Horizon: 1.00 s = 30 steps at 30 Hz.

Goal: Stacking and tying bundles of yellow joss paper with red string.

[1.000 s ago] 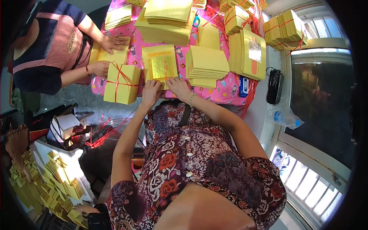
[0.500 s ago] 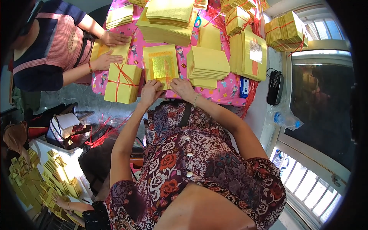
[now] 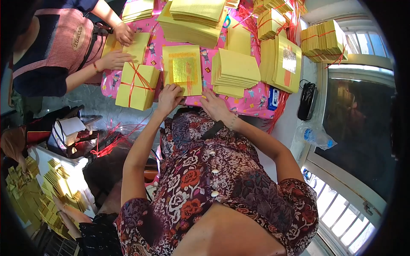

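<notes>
A yellow sheet of paper with an orange print and a shiny gold foil square lies in front of me at the table's near edge. My left hand is at its near left corner, fingers curled together and thumb against the paper. Just off the near right corner, my right hand rests at the table edge with its fingers stretched and apart, holding nothing. To the left stands a block of yellow paper tied with red string. A stack of yellow paper sits to the right.
Taller yellow stacks and tied bundles fill the far side of the pink patterned tablecloth. Red strings hang off the right corner. At left, a co-worker's hands press on yellow paper. A plastic bottle lies by the window.
My right hand has drawn back from the sheet's near edge, down and to the right, and its fingers have spread. My left hand stays at the corner. The co-worker's far hand has shifted.
</notes>
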{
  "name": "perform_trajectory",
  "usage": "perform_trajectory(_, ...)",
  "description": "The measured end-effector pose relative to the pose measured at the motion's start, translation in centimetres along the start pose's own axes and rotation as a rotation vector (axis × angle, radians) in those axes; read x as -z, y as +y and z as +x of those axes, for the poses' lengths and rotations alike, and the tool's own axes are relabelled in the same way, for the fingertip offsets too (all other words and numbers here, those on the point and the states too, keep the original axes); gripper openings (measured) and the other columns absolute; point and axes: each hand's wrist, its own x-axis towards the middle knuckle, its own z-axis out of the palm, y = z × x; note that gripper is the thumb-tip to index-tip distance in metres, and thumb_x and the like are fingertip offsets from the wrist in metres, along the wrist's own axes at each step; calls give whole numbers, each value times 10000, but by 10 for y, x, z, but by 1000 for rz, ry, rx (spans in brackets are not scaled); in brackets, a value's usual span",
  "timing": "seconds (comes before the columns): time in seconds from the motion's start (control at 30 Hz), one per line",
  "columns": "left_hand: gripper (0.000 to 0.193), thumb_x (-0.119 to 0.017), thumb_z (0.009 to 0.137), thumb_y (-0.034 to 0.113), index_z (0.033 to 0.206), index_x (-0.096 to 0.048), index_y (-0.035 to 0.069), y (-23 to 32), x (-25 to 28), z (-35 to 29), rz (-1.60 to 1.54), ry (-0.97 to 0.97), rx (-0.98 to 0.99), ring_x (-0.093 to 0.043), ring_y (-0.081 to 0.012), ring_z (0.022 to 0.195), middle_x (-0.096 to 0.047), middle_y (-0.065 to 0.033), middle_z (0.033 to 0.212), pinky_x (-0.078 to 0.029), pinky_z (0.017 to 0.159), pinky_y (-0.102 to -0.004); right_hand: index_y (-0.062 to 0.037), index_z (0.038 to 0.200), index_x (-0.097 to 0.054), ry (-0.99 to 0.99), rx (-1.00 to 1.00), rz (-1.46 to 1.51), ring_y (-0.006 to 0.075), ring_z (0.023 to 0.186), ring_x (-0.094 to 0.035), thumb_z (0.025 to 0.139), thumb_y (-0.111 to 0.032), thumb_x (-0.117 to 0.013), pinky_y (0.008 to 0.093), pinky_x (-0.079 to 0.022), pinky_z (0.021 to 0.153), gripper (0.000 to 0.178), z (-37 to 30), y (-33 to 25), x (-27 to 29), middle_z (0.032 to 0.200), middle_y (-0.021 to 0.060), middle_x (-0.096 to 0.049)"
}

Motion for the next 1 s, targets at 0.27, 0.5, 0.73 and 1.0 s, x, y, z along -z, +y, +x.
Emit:
perform_trajectory(0.27,307,-738,662,129,937,-607,83,7,2,-2,27,-23,19,-539,-284,894,-574,-57,936,-474,749,-387,-13,1007,-533,44,-39,-30,343,1268,-398,781,-115,-593,375,-552,729,256,-15,-3,24,1149,179,-488)
perform_trajectory(0.5,317,-716,657,101,947,-589,86,10,-1,-4,48,-13,44,-514,-297,937,-535,-81,945,-476,759,-407,-18,1029,-556,60,-49,-32,337,1267,-396,783,-105,-601,391,-520,825,265,-18,-3,32,1172,164,-493)
perform_trajectory(0.73,307,-720,671,100,946,-583,77,10,-1,-3,36,12,35,-505,-310,919,-538,-89,941,-460,770,-404,-30,1029,-571,83,-83,3,349,1266,-398,787,-105,-604,442,-423,953,255,-18,-1,39,1164,156,-513)
perform_trajectory(1.0,305,-718,666,97,942,-590,74,10,-2,-5,26,9,52,-510,-307,929,-545,-89,948,-460,782,-400,-69,996,-579,130,-56,-25,336,1242,-444,809,-99,-608,406,-503,838,192,-18,-9,52,1140,130,-535)
